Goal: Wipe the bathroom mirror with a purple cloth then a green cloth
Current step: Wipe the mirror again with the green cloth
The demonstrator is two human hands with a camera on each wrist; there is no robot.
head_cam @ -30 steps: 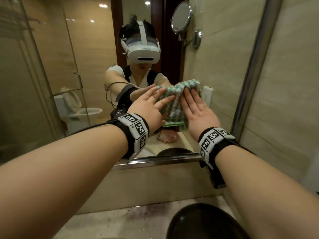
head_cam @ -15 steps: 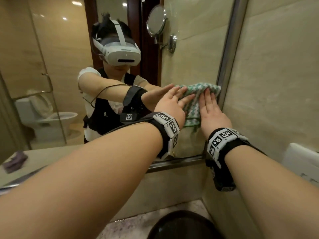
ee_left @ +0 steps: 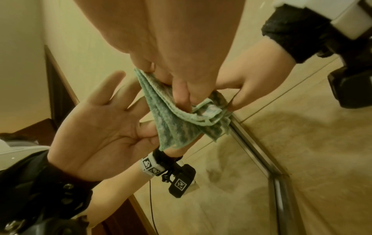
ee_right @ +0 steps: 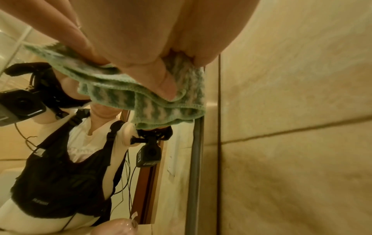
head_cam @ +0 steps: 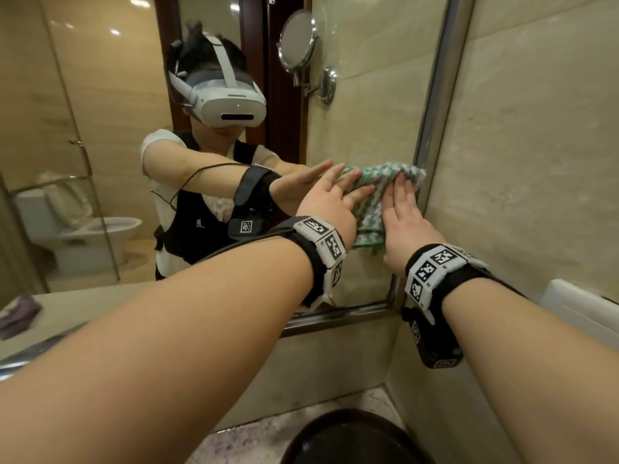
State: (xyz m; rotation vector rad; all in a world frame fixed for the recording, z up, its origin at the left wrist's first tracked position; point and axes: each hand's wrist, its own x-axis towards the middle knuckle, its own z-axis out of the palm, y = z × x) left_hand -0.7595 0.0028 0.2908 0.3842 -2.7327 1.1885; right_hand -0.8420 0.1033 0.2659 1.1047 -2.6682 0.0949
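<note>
A green-and-white cloth (head_cam: 370,222) lies flat on the bathroom mirror (head_cam: 368,112), right at its metal right frame (head_cam: 435,95). My left hand (head_cam: 335,199) presses the cloth's left part with straight fingers. My right hand (head_cam: 402,209) presses its right part, fingertips at the frame. In the left wrist view my fingers (ee_left: 181,95) push on the folded cloth (ee_left: 203,114). The right wrist view shows my thumb (ee_right: 167,85) on the cloth (ee_right: 161,108). A purple cloth (head_cam: 16,316) shows in the mirror's reflection, lying on the counter at far left.
A tiled wall (head_cam: 536,162) stands close on the right with a white panel (head_cam: 582,313) on it. A black basin (head_cam: 351,437) sits in the speckled counter (head_cam: 251,440) below. The mirror reflects a round wall mirror (head_cam: 296,41) and a toilet (head_cam: 93,236).
Both hands have slid the green cloth rightward across the glass until it reached the mirror's right frame. Both hands stay flat on the cloth.
</note>
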